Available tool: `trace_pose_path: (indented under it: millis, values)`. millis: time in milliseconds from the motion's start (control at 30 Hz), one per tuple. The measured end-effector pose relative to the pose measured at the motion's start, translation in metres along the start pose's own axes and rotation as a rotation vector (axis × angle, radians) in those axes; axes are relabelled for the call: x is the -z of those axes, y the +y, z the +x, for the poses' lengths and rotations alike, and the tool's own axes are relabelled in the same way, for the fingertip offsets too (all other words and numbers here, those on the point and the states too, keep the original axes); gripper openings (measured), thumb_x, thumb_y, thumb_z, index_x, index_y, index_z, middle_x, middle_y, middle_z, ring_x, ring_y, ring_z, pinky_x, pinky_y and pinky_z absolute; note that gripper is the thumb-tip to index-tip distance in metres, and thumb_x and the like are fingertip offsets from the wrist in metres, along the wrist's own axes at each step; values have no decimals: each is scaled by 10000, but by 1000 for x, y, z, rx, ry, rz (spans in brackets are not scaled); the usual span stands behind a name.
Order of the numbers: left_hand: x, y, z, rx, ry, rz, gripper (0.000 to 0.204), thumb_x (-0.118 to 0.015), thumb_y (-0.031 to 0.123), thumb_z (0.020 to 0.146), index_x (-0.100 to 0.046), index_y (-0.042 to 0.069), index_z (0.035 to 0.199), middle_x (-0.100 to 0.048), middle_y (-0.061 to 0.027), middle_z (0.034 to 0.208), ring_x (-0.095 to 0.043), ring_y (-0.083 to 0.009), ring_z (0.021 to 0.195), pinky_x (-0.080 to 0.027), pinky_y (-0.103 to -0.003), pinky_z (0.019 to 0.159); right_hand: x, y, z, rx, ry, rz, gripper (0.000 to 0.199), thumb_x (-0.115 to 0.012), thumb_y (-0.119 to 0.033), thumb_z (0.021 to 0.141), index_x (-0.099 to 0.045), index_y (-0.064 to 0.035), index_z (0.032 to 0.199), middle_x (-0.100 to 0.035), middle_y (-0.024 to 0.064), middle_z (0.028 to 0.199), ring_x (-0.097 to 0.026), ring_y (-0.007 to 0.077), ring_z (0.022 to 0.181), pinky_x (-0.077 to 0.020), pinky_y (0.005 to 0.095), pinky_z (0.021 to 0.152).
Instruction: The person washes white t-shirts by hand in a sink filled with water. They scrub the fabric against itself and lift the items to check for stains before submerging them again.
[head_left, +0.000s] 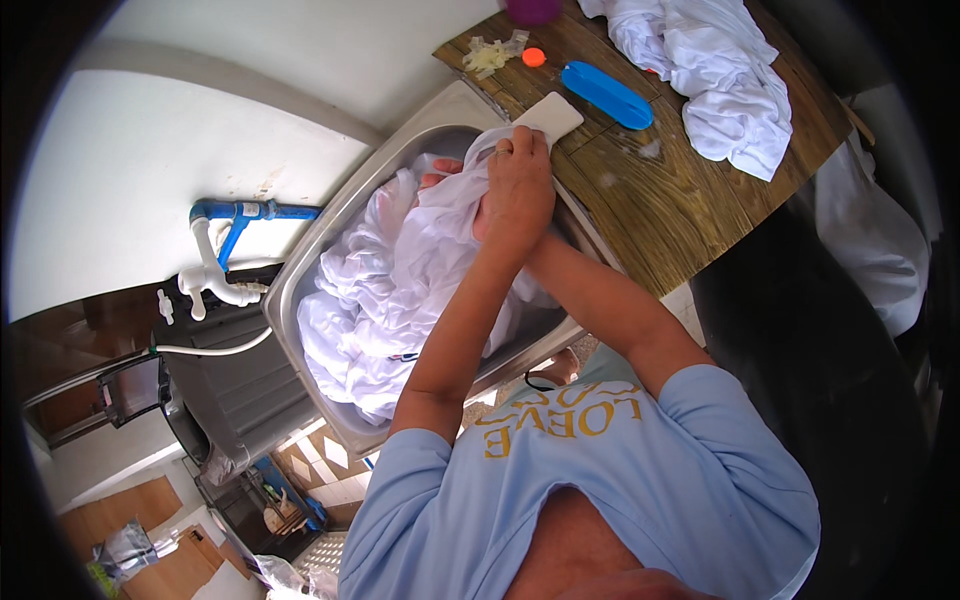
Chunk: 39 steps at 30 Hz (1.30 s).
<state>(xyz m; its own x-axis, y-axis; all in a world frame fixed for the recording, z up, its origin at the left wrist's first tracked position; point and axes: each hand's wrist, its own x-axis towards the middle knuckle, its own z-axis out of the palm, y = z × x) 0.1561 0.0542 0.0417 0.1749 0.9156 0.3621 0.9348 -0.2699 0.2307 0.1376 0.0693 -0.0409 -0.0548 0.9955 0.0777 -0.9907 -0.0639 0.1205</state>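
Head view: white cloth (425, 245) bunched in the metal sink (462, 100). Soft and limp; probably wet, so heavy, slippery, not fragile. I'd take a gathered fold. Left hand (522, 185): grip closed over a fold near the worktop (640, 215). Right hand (482, 218): partly hidden by cloth, can't tell its grip.

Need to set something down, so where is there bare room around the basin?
The widest bare patch is on the wooden table, between the basin, the blue oblong piece, the white cloth and the table's near edge. The far side is crowded by an orange cap and pale scraps. White fabric fills most of the basin.
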Motion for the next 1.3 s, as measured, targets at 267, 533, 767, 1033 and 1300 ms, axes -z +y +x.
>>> trace_pose_path:
  millis: [267, 533, 767, 1033, 1300]
  values:
    - [76, -68, -16, 529, -99, -1080, 178, -544, 133, 873, -637, 1, 948, -640, -29, 795, -584, -96, 690, -455, -256, 607, 19, 11, -1, -464, 199, -465, 331, -464, -293, 886, -510, -56, 1113, -577, 106, 1030, -584, 238, 937, -477, 366, 826]
    - [151, -118, -62, 824, -27, -1579, 184, -551, 150, 882, -634, 23, 986, -658, -45, 876, -613, -100, 690, -503, -242, 635, -85, -5, -1, -623, -160, -929, 367, -482, -379, 911, -582, -42, 1015, -617, 67, 983, -575, 156, 908, -439, 298, 828]
    - [66, -169, -79, 735, 190, -1274, 189, -626, 226, 839, -636, 42, 879, -642, -54, 732, -597, -119, 640, -477, -293, 577, -53, 6, 3, -529, 5, -1154, 201, -609, -239, 843, -562, -43, 840, -616, 23, 764, -570, 138, 664, -461, 273, 641]
    - [-13, -187, -90, 480, 233, -352, 214, -636, 225, 784, -584, 18, 793, -600, -185, 695, -562, -318, 618, -445, -371, 602, -4, 11, 8, 26, -298, -2385, 256, -597, -261, 759, -577, -6, 760, -584, 214, 675, -584, 390, 675, -467, 406, 622]
    - [0, -203, -86, 699, 257, -1423, 212, -652, 169, 782, -539, 1, 719, -555, -58, 619, -538, -91, 605, -411, -250, 539, -26, 12, 19, -620, 346, -740, 57, -609, -126, 794, -565, -105, 764, -606, 40, 768, -588, 190, 687, -493, 329, 651]
